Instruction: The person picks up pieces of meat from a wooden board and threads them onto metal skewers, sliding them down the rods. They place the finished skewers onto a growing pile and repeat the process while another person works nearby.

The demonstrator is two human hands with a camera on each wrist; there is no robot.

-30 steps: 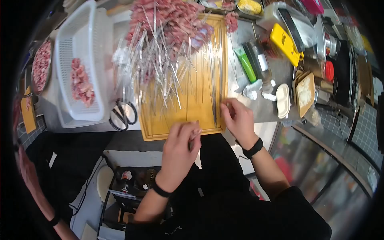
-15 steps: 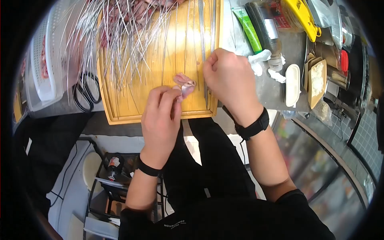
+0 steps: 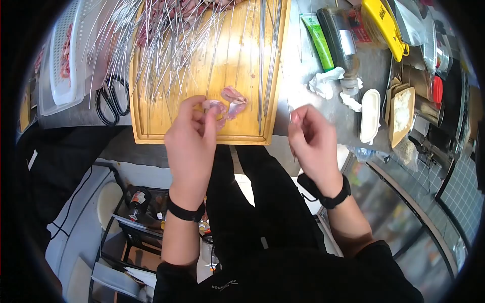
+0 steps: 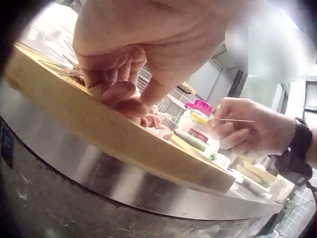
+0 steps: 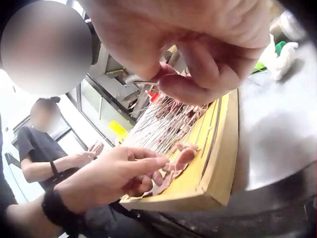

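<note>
In the head view my left hand [image 3: 189, 146] is over the front of the wooden tray [image 3: 202, 139], pinching a small piece of raw meat [image 3: 216, 107] between thumb and fingers. Right beside it on the wood lie more pink pieces [image 3: 234, 101]. Off the tray's right edge, my right hand [image 3: 317, 146] pinches a thin metal skewer [image 4: 233, 120]. From the left wrist, that skewer points across toward the meat in my left hand. A heap of skewered meat [image 3: 179, 11] with many metal skewers [image 3: 161, 55] spreads over the tray's far left part.
Black-handled scissors [image 3: 112, 101] and a white basket [image 3: 63, 86] stand left of the tray. On the right are a green tube [image 3: 318, 43], a bottle [image 3: 339, 45], crumpled tissue [image 3: 326, 83] and a white dish [image 3: 370, 116]. Another person [image 5: 39, 144] stands beyond my left arm.
My right hand has moved from the tray's right edge out to the right and nearer, and a skewer now shows in it. My left hand has lowered the meat onto the tray.
</note>
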